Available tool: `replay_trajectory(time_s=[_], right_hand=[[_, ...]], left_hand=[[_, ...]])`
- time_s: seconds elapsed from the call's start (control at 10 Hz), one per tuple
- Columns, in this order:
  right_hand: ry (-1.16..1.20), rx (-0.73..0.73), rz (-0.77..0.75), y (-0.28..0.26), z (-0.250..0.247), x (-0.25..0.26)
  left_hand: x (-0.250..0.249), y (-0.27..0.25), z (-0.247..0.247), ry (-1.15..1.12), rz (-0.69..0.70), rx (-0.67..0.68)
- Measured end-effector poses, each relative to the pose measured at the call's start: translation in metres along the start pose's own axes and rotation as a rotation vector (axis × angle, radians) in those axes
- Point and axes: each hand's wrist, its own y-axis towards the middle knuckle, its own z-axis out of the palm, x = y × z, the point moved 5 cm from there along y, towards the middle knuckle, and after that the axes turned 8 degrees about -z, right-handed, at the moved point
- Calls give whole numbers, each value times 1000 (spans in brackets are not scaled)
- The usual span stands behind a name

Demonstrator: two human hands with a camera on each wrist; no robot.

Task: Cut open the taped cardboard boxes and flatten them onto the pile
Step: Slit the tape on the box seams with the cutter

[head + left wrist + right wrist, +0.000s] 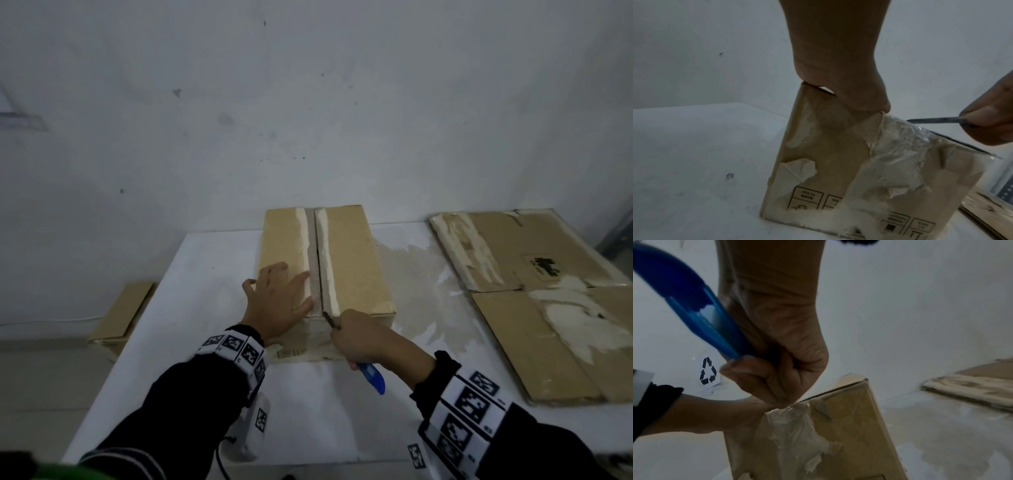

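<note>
Cutting step: left hand [278,300] flat, fingers straight, steadying brown taped cardboard box [352,263]; right hand [363,337] clenches blue-handled utility knife [371,377] at near seam end; next, likely fold flaps

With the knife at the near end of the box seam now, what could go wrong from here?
1. The left hand presses flat on the box top, its fingers right beside the taped seam; a slip of the blade could reach them.
2. The right hand grips the blue knife with its handle toward the body; a sudden release of the tape could jerk it back.
3. Wrinkled tape on the near face may snag the blade.
</note>
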Motion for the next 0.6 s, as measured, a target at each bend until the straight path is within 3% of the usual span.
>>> replay_trajectory(time_s=[0.1, 0.2, 0.3, 0.4, 0.5, 0.6], right_hand=[[-47, 1, -32, 0, 0, -2], [-119, 53, -154, 1, 5, -15], [-123, -14, -178, -7, 6, -22], [-225, -156, -222, -16, 2, -29], [-236, -267, -265, -16, 0, -32], [-206, -374, -303, -12, 2, -38]], left_hand=[[-3, -3, -4, 66, -30, 18], [3, -7, -16, -25, 45, 165], [13, -11, -28, -61, 148, 304], [12, -15, -34, 42, 238, 405], [8, -15, -37, 31, 244, 424], [0, -21, -42, 185, 487, 207]])
